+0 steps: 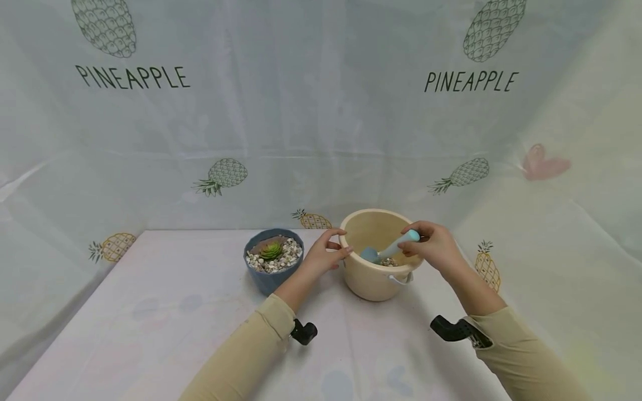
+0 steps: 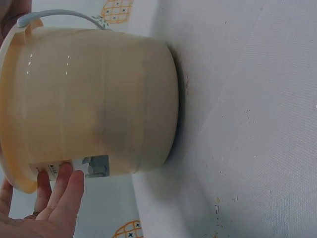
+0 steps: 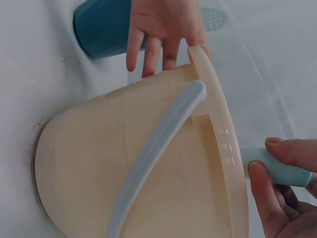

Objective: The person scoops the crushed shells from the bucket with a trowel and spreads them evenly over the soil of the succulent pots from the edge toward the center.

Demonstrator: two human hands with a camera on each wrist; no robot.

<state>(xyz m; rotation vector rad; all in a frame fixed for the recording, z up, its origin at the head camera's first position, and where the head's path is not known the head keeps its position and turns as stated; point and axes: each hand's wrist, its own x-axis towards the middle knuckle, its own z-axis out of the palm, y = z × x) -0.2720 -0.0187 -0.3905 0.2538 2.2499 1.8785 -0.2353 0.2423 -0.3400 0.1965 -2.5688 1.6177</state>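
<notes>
A cream plastic bucket [image 1: 376,284] stands upright on the table, with a pale grey handle [image 3: 158,153] hanging down its side. My left hand [image 1: 323,256] holds the bucket's rim at the left; in the left wrist view its fingers [image 2: 59,196] lie against the outer wall by a label. With my right hand [image 1: 433,248] I grip the light blue handle of a small trowel [image 1: 398,244] by thumb and fingers. The trowel slants down into the bucket, its blue blade beside pebbles [image 1: 389,262] at the bottom. From the right wrist view, the bucket wall hides the blade.
Left of the bucket, close by my left forearm, is a blue pot [image 1: 271,280] with a green succulent [image 1: 271,250] among pale pebbles. A white cloth [image 1: 165,334] covers the table. Behind it hangs a pineapple-print curtain [image 1: 321,122].
</notes>
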